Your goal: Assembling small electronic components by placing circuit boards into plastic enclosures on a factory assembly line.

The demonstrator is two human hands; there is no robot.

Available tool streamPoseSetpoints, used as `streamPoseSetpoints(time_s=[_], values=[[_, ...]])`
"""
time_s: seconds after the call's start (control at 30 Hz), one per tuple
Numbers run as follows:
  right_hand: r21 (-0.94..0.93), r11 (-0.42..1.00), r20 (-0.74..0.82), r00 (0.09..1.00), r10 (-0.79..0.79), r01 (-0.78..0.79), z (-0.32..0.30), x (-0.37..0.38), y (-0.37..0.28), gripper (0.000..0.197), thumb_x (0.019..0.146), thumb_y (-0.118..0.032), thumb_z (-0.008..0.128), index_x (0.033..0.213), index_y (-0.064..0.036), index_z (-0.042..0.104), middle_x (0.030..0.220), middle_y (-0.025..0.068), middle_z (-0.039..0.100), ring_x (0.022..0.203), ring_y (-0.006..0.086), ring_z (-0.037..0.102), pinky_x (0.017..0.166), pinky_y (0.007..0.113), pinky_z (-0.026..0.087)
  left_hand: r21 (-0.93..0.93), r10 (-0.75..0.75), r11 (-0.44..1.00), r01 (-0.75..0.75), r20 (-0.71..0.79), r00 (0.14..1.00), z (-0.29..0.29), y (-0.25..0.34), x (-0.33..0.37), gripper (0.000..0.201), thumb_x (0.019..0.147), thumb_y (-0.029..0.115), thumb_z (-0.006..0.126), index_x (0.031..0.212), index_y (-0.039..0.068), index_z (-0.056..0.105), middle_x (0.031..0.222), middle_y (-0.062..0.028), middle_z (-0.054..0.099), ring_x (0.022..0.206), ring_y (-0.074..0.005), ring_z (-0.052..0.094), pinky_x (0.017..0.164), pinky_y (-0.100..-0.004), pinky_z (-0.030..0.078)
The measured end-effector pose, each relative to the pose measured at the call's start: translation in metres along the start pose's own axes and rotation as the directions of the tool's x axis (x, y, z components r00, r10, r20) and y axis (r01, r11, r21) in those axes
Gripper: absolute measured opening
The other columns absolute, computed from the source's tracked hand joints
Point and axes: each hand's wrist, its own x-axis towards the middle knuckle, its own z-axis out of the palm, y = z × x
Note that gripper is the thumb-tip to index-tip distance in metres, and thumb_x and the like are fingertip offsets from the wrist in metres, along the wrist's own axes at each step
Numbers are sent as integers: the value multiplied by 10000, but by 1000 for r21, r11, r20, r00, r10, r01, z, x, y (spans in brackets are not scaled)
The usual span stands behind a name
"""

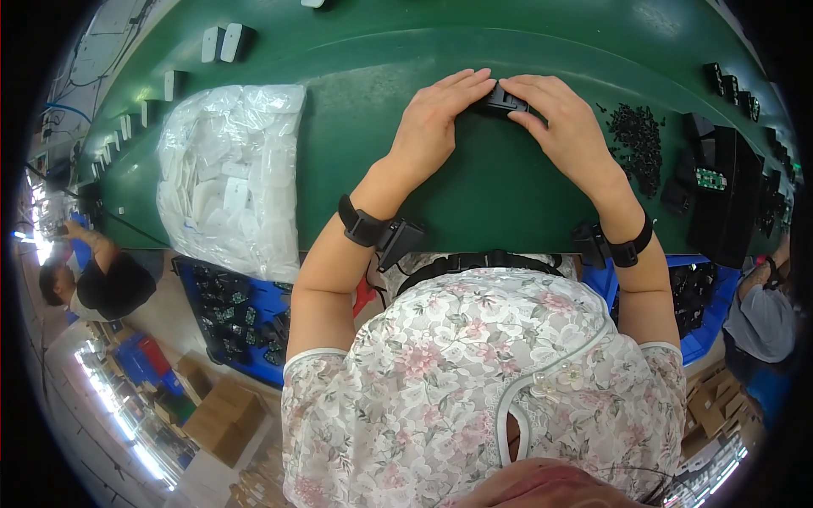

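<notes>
A small black plastic housing (pixel 506 99) rests at the middle of the green table, with recesses on its upper face. My left hand (pixel 434 120) grips its left side, the fingers reaching forward along it. From the right, my right hand (pixel 559 120) holds the same housing, thumb at its near edge and fingers over the far side. The fingertips partly cover the piece. Just right of my right hand lies a loose pile of small black parts (pixel 639 144).
At left, a clear plastic bag (pixel 229 178) holds white pieces. A black box (pixel 727 199) and a green circuit board (pixel 710 179) are on the right. White housings (pixel 224 42) stand along the far left. Blue crates (pixel 246 360) sit below the table edge. Other people work at both sides.
</notes>
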Motion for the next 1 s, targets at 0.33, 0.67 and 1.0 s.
streamPoseSetpoints(time_s=[0.33, 0.67, 1.0], values=[[-207, 978, -47, 998, -35, 24, 7, -9, -14, 396, 787, -47, 650, 1176, -87, 595, 1123, 62, 598, 978, 247, 585, 799, 338, 510, 169, 53, 983, -72, 112, 992, -8, 8, -3, 628, 720, -148, 451, 1285, 110, 542, 1350, -47, 517, 1232, -249, 497, 935, -371, 426], [162, 986, 44, 999, 26, -33, -3, 6, 27, 376, 822, -183, 641, 1180, -80, 596, 1196, 96, 593, 1011, 305, 579, 882, 366, 468, 344, 225, 911, -226, 45, 973, 12, 7, 13, 641, 644, 73, 753, 1214, -52, 487, 1166, -183, 559, 1035, -331, 550, 892, -392, 461], [-157, 761, -507, 712, 485, -630, -80, -71, 120, 276, 833, -183, 660, 1075, -56, 620, 900, 111, 632, 858, 283, 616, 756, 363, 486, -383, -457, 797, 467, 122, 881, 19, -55, 153, 330, 938, 197, 540, 1124, -74, 563, 812, -136, 683, 609, -131, 632, 579, -231, 507]])
